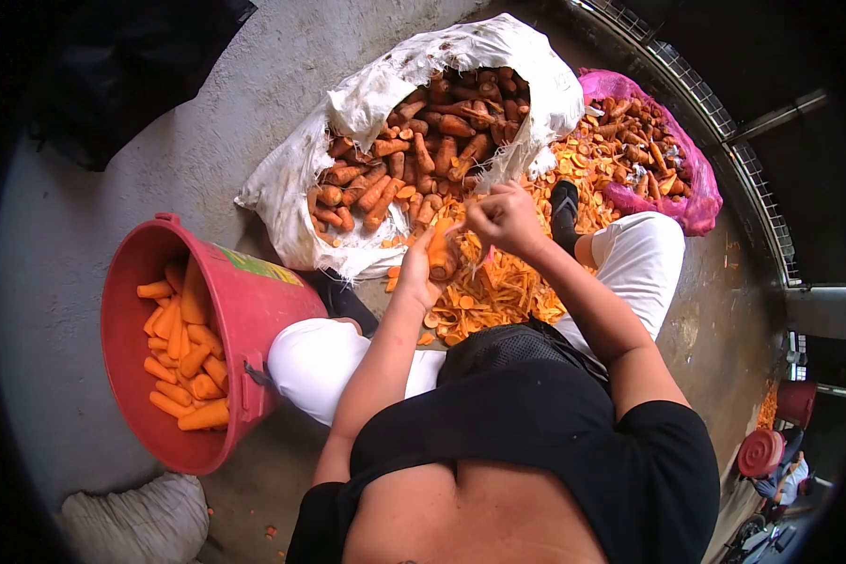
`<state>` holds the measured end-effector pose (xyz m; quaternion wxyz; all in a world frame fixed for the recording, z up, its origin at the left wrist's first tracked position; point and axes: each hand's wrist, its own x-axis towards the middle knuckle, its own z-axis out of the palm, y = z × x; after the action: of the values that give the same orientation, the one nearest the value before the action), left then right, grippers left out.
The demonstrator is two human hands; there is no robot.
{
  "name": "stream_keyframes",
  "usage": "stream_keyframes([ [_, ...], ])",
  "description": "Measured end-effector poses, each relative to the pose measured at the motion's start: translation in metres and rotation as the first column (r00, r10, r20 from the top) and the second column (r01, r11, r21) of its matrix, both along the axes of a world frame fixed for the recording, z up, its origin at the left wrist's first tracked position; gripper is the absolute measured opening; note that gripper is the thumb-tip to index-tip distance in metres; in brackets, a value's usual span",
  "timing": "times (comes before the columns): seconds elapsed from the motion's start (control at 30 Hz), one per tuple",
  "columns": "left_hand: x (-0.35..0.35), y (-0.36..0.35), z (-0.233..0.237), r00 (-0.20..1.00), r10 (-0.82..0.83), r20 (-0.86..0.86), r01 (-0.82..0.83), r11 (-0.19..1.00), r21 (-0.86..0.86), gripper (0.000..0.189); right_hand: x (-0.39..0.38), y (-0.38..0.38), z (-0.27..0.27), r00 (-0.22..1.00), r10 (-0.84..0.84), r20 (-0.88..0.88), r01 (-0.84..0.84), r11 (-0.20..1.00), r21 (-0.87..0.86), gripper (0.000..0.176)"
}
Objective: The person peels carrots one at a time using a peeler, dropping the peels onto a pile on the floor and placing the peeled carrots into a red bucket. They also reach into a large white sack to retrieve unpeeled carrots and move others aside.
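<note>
My left hand (pixel 420 273) is wrapped round a carrot (pixel 441 256), which is held tilted in front of me. Closed and raised beside it, my right hand (pixel 506 218) grips what looks like a peeler (pixel 466 226), blurred and partly hidden by the fingers, close to the carrot's upper end. Beneath both hands lies a heap of orange peelings (pixel 498 299) and cut carrot ends. Just beyond, a torn white sack (pixel 296 202) lies open on its side, with many unpeeled, dirt-darkened carrots (pixel 446 127) inside.
A red bucket (pixel 273 305) of peeled carrots (pixel 183 348) leans open at my left knee. A pink sack (pixel 700 193) with more carrots and scraps lies at the right back. Dark cloth (pixel 132 75) and a pale sack (pixel 141 522) are at left. Another person (pixel 791 481) is far right.
</note>
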<state>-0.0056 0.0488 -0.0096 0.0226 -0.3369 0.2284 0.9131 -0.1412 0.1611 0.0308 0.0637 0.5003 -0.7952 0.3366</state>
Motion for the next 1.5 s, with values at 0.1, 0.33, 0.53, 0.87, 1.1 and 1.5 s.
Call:
stream_keyframes([
  [0.1, 0.001, -0.003, -0.009, 0.999, 0.018, 0.036, -0.018, 1.000, 0.014, 0.028, 0.011, -0.011, 0.005, 0.986, 0.140, -0.092, -0.142, 0.990, -0.017, 0.027],
  [0.33, 0.005, 0.001, -0.008, 1.000, 0.011, 0.001, -0.011, 1.000, 0.000, 0.026, 0.007, -0.017, -0.003, 0.974, 0.206, -0.097, -0.211, 0.977, -0.043, 0.032],
  [0.53, 0.007, -0.006, -0.014, 0.978, -0.089, -0.189, 0.083, 0.996, -0.039, 0.031, -0.023, -0.022, -0.029, 1.000, -0.024, 0.008, 0.023, 0.994, 0.109, 0.037],
  [0.87, 0.002, -0.002, -0.006, 0.974, -0.056, -0.220, 0.066, 0.997, 0.039, 0.037, -0.066, 0.021, -0.022, 0.922, -0.353, 0.159, 0.276, 0.888, 0.369, 0.039],
  [1.1, -0.005, -0.001, -0.011, 0.999, 0.020, 0.043, -0.022, 0.999, 0.046, 0.029, 0.008, -0.002, -0.005, 0.995, 0.088, -0.054, -0.088, 0.996, 0.008, 0.032],
  [1.5, 0.005, 0.001, -0.012, 0.983, -0.088, -0.160, 0.079, 0.995, -0.058, 0.032, -0.020, -0.010, -0.026, 0.999, -0.031, 0.022, 0.029, 0.996, 0.083, 0.040],
])
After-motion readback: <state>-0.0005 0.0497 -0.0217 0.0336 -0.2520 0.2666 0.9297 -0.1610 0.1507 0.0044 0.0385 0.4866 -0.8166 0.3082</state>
